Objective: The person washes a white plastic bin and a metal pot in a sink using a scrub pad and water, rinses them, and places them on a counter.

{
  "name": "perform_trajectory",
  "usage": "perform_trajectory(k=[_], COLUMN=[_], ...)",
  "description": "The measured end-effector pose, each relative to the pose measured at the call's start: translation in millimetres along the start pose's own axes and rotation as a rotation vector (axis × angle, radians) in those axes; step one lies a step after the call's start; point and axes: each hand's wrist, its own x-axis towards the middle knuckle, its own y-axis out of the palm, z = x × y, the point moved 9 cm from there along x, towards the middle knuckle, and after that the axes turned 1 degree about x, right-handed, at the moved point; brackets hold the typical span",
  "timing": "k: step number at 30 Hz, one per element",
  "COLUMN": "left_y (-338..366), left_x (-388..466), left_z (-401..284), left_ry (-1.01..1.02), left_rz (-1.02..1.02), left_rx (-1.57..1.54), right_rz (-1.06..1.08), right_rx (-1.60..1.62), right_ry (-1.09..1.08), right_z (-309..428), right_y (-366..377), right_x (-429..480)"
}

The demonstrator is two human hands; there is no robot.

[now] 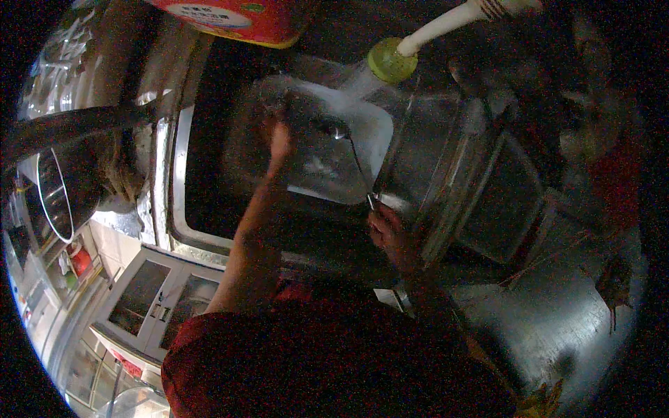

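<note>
A thin-handled metal utensil, apparently a ladle [358, 162], is held by its handle end in my right hand [387, 224]. Its bowl end reaches over a pale rectangular tub [384, 130] that sits in the dark sink. My left hand [279, 136] is at the left side of the tub; blur and shadow hide its fingers and whatever they may touch. Water sprays from a green faucet head [393, 61] into the tub's far part. Most of the tub's inside is too dim to make out.
The sink's metal rim [180, 177] runs along the left. A red container [261, 23] with printed writing stands at the far edge. The white faucet tube [439, 28] hangs overhead. Right lie transparent-looking bins [496, 204] and a metal counter [543, 313]. A glazed cabinet [157, 298] is lower left.
</note>
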Motion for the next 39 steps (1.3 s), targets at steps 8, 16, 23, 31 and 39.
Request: perform_trajectory(k=[8, 16, 23, 31, 39], left_y=[-21.1, 37.4, 130.1, 139.1, 85.9], left_x=[-47.1, -67.6, -15.4, -40.4, -69.8], left_z=[-25.2, -86.4, -117.4, -145.5, -214.3], left_ry=[0.016, -0.208, -0.088, -0.124, 0.049], left_rz=[-0.198, -0.164, 0.069, 0.109, -0.082], left_rx=[0.846, -0.705, -0.851, -0.703, -0.049], right_rz=[0.523, 0.244, -0.632, -0.675, 0.163], right_rx=[0.117, -0.457, -0.457, -1.016, 0.146], right_ry=[-0.694, -0.091, -1.009, -1.111, -0.410], right_z=[-67.9, 2.5, 216.8, 275.2, 167.9], right_y=[34.1, 22.4, -139.4, -123.6, -45.5], right_x=[138.8, 76.7, 57.4, 42.6, 157.1])
